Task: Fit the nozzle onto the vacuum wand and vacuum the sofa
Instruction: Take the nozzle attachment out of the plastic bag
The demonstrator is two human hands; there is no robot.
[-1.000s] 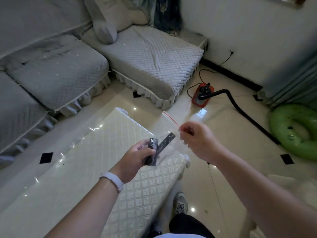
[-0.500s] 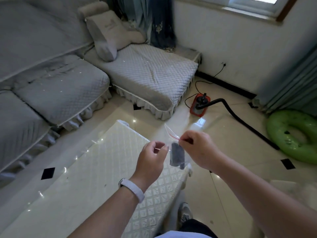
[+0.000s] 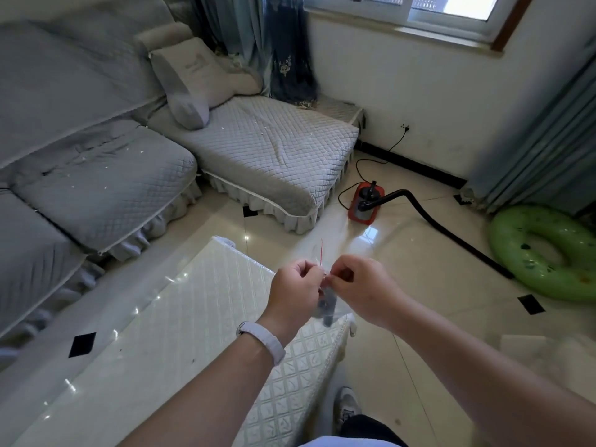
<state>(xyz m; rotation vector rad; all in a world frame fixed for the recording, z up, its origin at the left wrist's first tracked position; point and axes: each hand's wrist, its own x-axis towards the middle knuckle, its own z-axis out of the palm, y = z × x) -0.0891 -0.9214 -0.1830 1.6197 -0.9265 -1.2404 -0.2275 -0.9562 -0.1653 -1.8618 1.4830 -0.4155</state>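
Observation:
A clear zip bag (image 3: pixel 323 296) with a red seal line hangs between my hands, and a dark nozzle part (image 3: pixel 327 309) shows through it. My left hand (image 3: pixel 295 290) and my right hand (image 3: pixel 358 287) both pinch the bag's top edge, close together above the table corner. The red vacuum cleaner (image 3: pixel 366 201) stands on the floor by the sofa's end, its black hose (image 3: pixel 451 235) trailing right. The grey quilted sofa (image 3: pixel 258 146) fills the left and middle, with small white specks on its cushions.
A white quilted table (image 3: pixel 180 317) under a clear cover lies below my hands. A green inflatable ring (image 3: pixel 545 253) rests on the tiled floor at right. The vacuum's cord runs to a wall socket (image 3: pixel 404 127). A grey pillow (image 3: pixel 190 79) leans on the sofa.
My left hand let go of the nozzle through the bag and rose to pinch the bag's top beside my right hand. The bag now hangs straight down. My head has tilted up.

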